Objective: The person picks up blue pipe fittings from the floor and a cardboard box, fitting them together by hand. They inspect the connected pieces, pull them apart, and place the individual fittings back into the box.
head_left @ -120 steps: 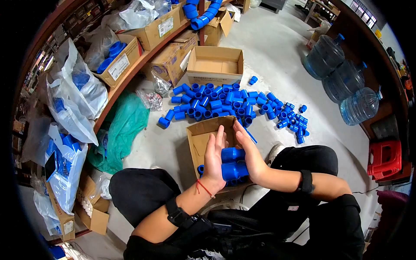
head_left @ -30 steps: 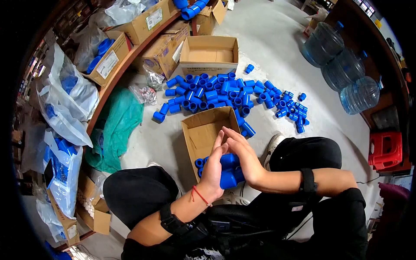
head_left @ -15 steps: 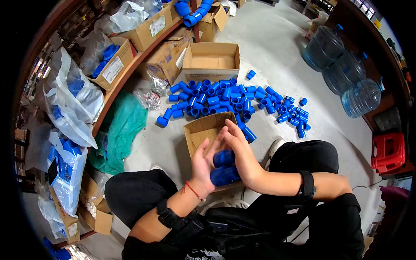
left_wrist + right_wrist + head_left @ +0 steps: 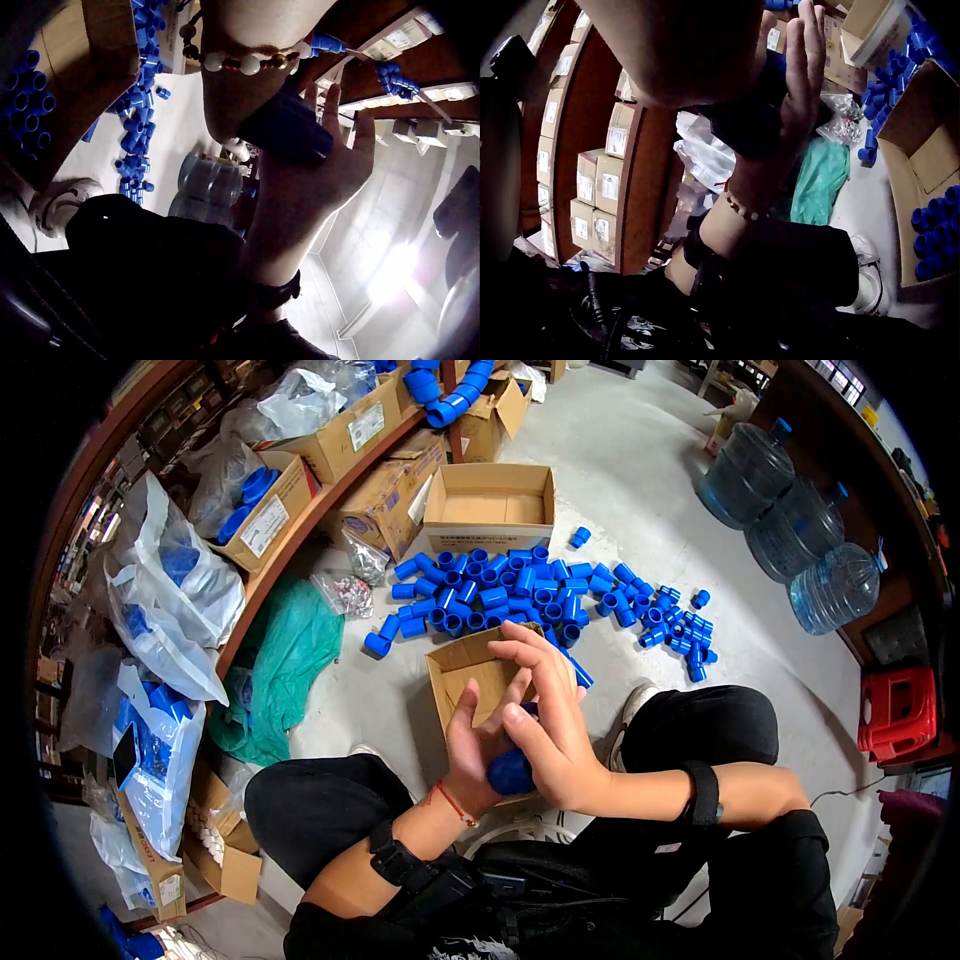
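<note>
Between my two palms sits a pair of blue pipe fittings [image 4: 510,772], mostly covered by the right hand. My left hand [image 4: 472,745] lies against their left side, thumb raised and fingers extended. My right hand [image 4: 560,745] presses from the other side, fingers loosely extended, its thumb across the top. In the left wrist view a dark blue fitting [image 4: 289,129] rests along the right palm. Below the hands stands an open cardboard box [image 4: 452,685]; in the right wrist view, blue fittings [image 4: 934,232] stand in rows inside it.
Beyond the box, a heap of blue fittings [image 4: 490,597] spreads over the floor, with a smaller cluster [image 4: 685,630] to the right. Another open carton [image 4: 490,540] stands behind. Shelves with bags and a green sack [image 4: 285,670] line the left; water bottles [image 4: 745,475] stand right.
The hands were upright with both fittings showing between the palms. The fingertips drew together, then the left palm turned up. Now the right hand has shifted over the fittings, its thumb across them.
</note>
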Demonstrator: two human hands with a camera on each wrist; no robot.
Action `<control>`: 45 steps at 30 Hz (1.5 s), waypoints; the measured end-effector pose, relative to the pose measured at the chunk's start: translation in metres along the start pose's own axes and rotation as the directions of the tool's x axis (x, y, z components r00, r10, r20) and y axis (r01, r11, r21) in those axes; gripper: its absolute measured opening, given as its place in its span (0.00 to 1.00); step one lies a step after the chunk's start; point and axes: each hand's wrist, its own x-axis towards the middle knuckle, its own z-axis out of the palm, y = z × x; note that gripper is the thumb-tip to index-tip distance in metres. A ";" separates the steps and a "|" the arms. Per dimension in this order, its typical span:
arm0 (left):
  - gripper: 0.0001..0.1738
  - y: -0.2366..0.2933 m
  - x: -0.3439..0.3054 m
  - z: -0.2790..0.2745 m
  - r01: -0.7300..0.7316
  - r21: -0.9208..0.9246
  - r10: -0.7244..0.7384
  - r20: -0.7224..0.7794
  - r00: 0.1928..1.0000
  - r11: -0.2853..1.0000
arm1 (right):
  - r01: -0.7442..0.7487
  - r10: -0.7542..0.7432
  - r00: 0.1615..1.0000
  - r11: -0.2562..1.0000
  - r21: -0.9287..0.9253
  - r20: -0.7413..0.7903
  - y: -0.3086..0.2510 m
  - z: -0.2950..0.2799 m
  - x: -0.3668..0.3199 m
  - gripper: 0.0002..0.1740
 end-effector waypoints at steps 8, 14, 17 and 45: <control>0.40 -0.001 -0.002 -0.002 -0.076 0.071 0.069 0.105 0.992 0.995 | 0.140 -0.134 0.986 0.989 -0.052 0.103 -0.001 -0.004 0.003 0.21; 0.39 0.000 0.001 -0.004 -0.130 0.030 0.127 0.080 0.989 0.991 | 0.300 -0.295 0.949 0.953 -0.032 0.113 -0.003 -0.006 0.006 0.14; 0.40 0.003 0.002 -0.008 -0.024 -0.040 0.036 0.331 0.943 0.999 | 0.288 -0.266 0.941 0.955 -0.079 0.211 -0.006 -0.011 0.008 0.19; 0.33 -0.010 -0.010 0.049 -0.136 -0.110 0.105 -0.251 0.962 0.985 | 0.836 -0.759 0.541 0.531 -0.137 0.362 -0.001 -0.020 0.017 0.24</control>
